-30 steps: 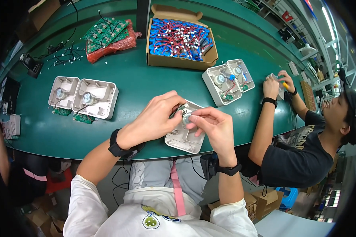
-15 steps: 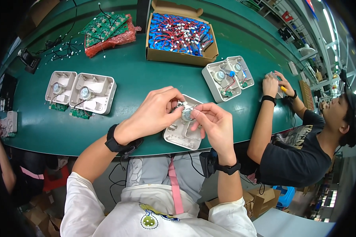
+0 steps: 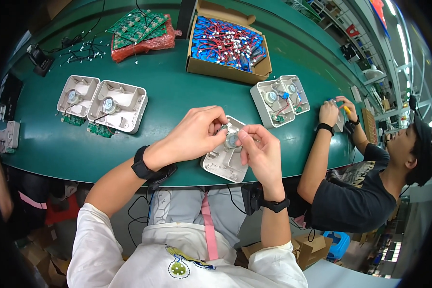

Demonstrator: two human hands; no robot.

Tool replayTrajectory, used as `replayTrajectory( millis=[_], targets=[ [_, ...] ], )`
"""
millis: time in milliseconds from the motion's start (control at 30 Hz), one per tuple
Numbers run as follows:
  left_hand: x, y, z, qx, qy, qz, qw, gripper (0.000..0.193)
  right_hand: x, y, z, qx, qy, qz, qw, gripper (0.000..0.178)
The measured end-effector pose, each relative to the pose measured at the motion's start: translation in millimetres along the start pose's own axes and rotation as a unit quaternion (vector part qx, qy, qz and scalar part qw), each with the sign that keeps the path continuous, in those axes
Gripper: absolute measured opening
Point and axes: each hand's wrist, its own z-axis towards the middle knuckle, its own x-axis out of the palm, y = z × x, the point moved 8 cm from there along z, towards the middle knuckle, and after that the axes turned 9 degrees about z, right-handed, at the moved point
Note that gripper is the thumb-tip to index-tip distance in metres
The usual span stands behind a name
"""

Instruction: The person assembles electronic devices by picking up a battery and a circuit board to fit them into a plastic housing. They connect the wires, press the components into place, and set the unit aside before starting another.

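Note:
A white plastic housing half (image 3: 222,166) lies open on the green table in front of me. A round metal speaker (image 3: 231,140) sits inside it, partly covered by my fingers. My left hand (image 3: 195,133) reaches over the housing's left side, thumb and fingertips pinched on a small piece beside the speaker that I cannot make out. From the other side, my right hand (image 3: 260,150) has thumb and forefinger pressed together at the speaker's right edge. Whatever lies between those fingertips is too small to name.
Left stand more housings (image 3: 125,122) with speakers and green boards (image 3: 101,130). Behind are stacked circuit boards (image 3: 138,26) on red bubble wrap and a carton (image 3: 230,70) of blue batteries. Wired housings (image 3: 275,113) lie right, near a co-worker (image 3: 355,192). Loose cables (image 3: 86,50) lie far left.
The whole view has shifted slightly, so the table's things appear a little to the right. Both my hands keep their pinched hold over the housing, with only small finger movement.

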Motion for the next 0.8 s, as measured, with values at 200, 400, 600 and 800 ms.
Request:
replayTrajectory(
  millis=[200,400,600,800],
  targets=[
    [-0.1,0.9,1.5,-0.001,0.01,0.004,1.0,0.018,-1.1,0.4,-2.1,-0.035,0.005,0.082,0.996,0.016],
    [0.2,3.7,3.8,-0.008,0.017,-0.008,1.0,0.018,0.4,3.8,-0.5,-0.043,0.003,0.089,0.995,0.017],
    [2.0,-0.6,2.9,-0.013,0.019,-0.012,1.0,0.018,-2.2,7.6,7.7,-0.05,-0.043,-0.079,0.995,0.017],
    [4.9,-3.3,6.7,0.006,0.026,-0.012,1.0,0.014,-2.8,3.0,12.8,-0.014,-0.038,-0.058,0.997,0.015]
  ],
)
